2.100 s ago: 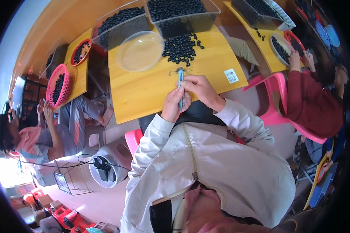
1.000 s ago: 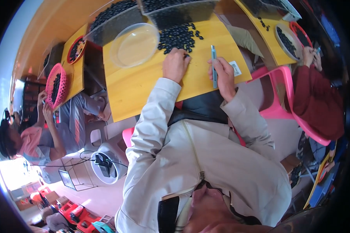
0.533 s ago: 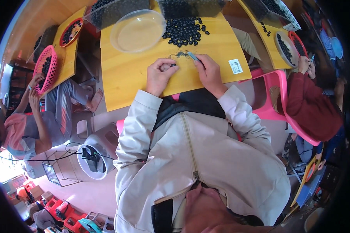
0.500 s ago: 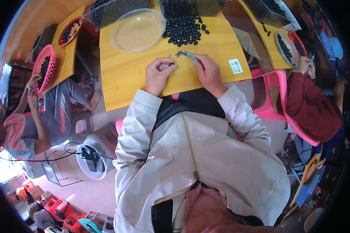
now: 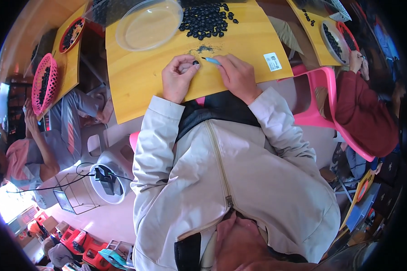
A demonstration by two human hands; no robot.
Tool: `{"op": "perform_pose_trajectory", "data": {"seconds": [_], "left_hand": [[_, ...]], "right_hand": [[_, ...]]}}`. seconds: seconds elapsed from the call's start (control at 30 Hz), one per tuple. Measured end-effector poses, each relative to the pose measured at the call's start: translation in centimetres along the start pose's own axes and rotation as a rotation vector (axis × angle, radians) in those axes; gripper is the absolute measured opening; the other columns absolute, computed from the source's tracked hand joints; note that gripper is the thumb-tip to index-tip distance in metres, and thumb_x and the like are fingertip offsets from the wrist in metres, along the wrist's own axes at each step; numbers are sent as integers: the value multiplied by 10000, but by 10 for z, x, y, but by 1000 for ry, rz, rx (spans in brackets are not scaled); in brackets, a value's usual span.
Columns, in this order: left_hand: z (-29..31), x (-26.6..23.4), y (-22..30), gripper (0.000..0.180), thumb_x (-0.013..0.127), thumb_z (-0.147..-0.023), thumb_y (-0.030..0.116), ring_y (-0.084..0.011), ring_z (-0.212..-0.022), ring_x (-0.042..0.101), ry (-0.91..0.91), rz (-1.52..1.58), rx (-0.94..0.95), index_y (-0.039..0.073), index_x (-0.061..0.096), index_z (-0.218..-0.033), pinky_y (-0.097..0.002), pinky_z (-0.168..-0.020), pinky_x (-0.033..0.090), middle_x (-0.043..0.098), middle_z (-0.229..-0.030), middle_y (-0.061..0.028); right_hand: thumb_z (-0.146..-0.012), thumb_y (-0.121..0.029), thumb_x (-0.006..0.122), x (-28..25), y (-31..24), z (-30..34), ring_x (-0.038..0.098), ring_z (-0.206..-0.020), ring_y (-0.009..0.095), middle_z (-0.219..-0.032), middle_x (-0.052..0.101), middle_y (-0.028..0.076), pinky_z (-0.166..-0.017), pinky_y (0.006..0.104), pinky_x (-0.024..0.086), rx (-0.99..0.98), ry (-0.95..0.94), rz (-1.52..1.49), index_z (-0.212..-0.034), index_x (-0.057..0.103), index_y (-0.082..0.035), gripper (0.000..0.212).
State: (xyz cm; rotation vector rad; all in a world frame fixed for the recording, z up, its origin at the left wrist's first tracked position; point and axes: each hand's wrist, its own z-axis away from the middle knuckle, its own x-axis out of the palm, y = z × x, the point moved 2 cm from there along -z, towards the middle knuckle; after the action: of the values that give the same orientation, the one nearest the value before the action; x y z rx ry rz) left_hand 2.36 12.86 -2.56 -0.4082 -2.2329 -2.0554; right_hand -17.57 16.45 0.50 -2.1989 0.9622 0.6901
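Pinching, left hand [image 5: 177,77]: black piece [image 5: 195,63] | right hand [image 5: 239,77]: grip closed round blue tool [image 5: 212,60] | tip seemingly near piece

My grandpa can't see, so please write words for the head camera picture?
A person's left hand pinches a small black piece while the right hand holds a slim blue tool over a yellow table. Beyond lie many black pieces and a clear round dish.

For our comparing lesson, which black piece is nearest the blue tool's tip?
The black piece held in the left hand; the piled pieces lie farther off, unheld.
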Motion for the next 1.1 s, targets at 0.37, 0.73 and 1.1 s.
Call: {"op": "perform_pose_trajectory", "data": {"seconds": [0.37,0.73,1.1], "left_hand": [[2,0,2,306,758,-885,-92,-99,-889,671,-12,-75,-4,-27,674,-1172,-227,-836,554,696,-1021,-54],[3,1,1,352,768,-867,-107,-96,-898,656,-43,-104,11,-19,660,-1190,-222,-845,549,673,-1029,-50],[4,1,6,367,772,-857,-114,-101,-886,674,17,-47,55,-25,629,-1183,-217,-838,553,685,-1041,-77]], "right_hand": [[-876,-91,730,5,-3,4,662,-723,258,-820,617,63,-603,388,522,-88,-90,78,-1106,691,-77,233],[-890,-92,726,7,-5,6,663,-708,254,-814,613,59,-591,382,520,-94,-75,97,-1102,701,-73,214],[-908,-101,708,3,-2,4,663,-717,279,-812,615,73,-595,402,525,-5,-35,55,-1093,703,-89,186]]}}
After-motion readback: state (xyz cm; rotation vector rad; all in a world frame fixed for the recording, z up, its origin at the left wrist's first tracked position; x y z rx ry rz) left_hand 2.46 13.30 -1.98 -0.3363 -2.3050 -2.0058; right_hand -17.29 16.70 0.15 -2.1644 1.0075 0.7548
